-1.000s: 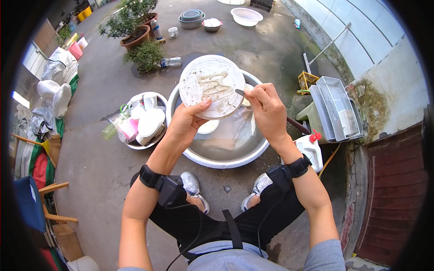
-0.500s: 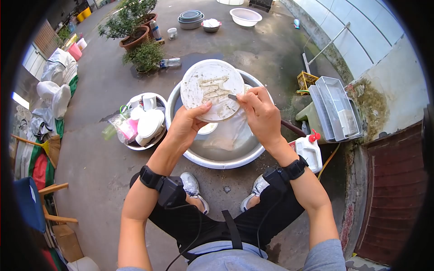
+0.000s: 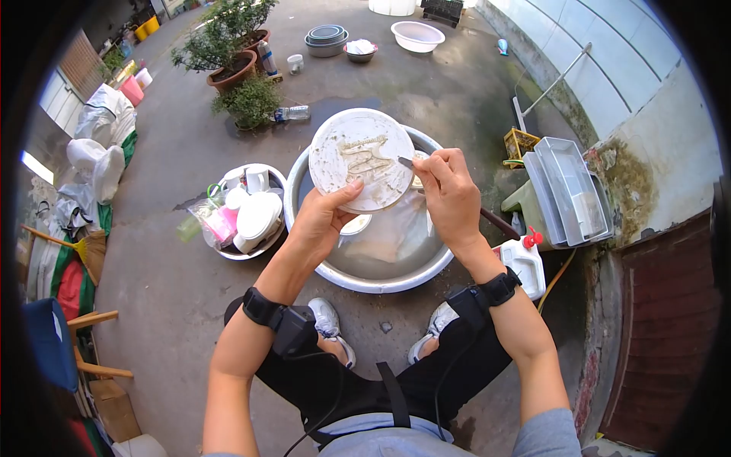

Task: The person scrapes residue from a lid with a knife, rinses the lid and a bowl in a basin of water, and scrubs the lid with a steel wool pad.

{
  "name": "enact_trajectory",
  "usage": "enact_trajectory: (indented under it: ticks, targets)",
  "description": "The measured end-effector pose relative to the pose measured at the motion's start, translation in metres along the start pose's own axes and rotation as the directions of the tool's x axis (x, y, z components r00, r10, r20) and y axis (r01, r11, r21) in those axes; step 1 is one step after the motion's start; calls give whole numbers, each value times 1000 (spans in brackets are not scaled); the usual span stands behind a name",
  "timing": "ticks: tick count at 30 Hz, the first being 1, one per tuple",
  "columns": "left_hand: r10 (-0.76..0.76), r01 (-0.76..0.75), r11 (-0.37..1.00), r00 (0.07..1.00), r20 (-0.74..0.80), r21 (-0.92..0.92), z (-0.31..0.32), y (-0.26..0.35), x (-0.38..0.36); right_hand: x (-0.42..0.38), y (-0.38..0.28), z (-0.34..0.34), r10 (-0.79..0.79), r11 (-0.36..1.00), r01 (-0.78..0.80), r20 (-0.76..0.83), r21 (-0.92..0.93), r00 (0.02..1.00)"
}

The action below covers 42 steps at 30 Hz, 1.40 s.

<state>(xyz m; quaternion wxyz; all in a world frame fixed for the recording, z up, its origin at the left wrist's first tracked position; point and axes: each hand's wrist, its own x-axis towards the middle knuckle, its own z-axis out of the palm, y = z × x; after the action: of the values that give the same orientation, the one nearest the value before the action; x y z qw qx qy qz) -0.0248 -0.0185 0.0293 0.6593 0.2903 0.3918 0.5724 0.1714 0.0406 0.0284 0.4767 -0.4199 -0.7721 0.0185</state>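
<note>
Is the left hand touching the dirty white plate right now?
Touching. The head view shows the left hand gripping the white plate at its lower edge, thumb pressed onto the face, above the metal basin.

Left of centre, a metal bowl (image 3: 221, 247) holds white cups and plastic bags. Potted plants (image 3: 228, 46) stand upper left, stacked basins (image 3: 326, 38) upper centre. At right sit clear plastic trays (image 3: 569, 186), a yellow crate (image 3: 520, 142) and a white jug (image 3: 521, 263).
</note>
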Motion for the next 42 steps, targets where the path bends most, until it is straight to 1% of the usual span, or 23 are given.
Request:
enact_trajectory:
  ticks: [4,6,7,9,10,11,12,13,15,16,17,18,19,20,21,22,25,27,28,30,33,35,42]
  targets:
    - [-22,22,999,1000,-1,24,3,1,0,-4,-10,1,-32,998,29,59,48,998]
    - [-11,11,998,1000,8,59,8,3,-2,-4,-13,2,-43,989,31,85,143,995]
    - [-12,11,998,1000,6,59,10,5,-3,-6,-10,4,-43,989,30,86,144,995]
    - [-93,93,994,996,-14,-56,13,10,-3,-7,1,10,77,952,-106,112,286,991]
    - [-91,89,995,996,-23,-54,15,12,-5,-7,1,8,150,920,-197,158,340,976]
    - [-75,73,993,997,-26,-98,17,14,-6,-7,1,9,144,918,-192,159,347,977]
    - [-62,58,988,998,-24,-143,19,15,-5,-8,3,9,178,889,-237,182,391,967]
    - [-61,57,988,998,-24,-145,17,14,-5,-9,4,9,214,857,-285,206,429,955]
    - [-52,43,992,996,-70,-119,12,10,0,-7,6,6,204,867,-278,213,413,955]
    - [-51,43,992,997,-66,-119,8,8,1,-6,7,5,169,898,-222,168,380,971]
    - [-60,57,995,997,-38,-80,2,7,2,-5,7,3,131,924,-167,125,343,983]
    - [-71,71,997,997,-12,-39,-3,7,3,-3,6,1,133,925,-168,124,342,983]
    - [-74,73,997,997,-10,-38,-10,7,3,-1,5,-2,91,955,-114,95,273,991]
    - [-111,112,994,993,48,-19,-16,8,4,1,3,-5,46,978,-59,70,201,996]
    - [-148,149,989,983,105,1,-16,10,4,2,3,-6,48,978,-61,70,199,996]
    - [-150,151,989,983,106,2,-13,12,2,2,2,-8,35,980,-50,80,193,996]
    - [-148,148,989,985,86,3,-5,17,-2,3,2,-10,12,983,-28,88,181,996]
    - [-164,168,983,985,54,-68,-4,18,-1,3,3,-12,-1,984,-14,88,175,996]
    - [-163,166,984,985,54,-68,-3,17,0,3,4,-12,5,991,-17,94,134,996]
    - [-91,93,994,995,41,-50,-1,15,1,2,4,-12,10,996,-20,99,93,995]
    - [-62,65,996,997,51,-54,0,11,0,1,-3,-11,8,996,-15,83,86,997]
    - [-58,61,995,998,40,-74,2,9,0,0,-9,-11,-65,991,56,75,118,995]
    - [-52,57,994,997,59,-88,2,8,0,7,-3,-12,-31,999,30,23,16,999]
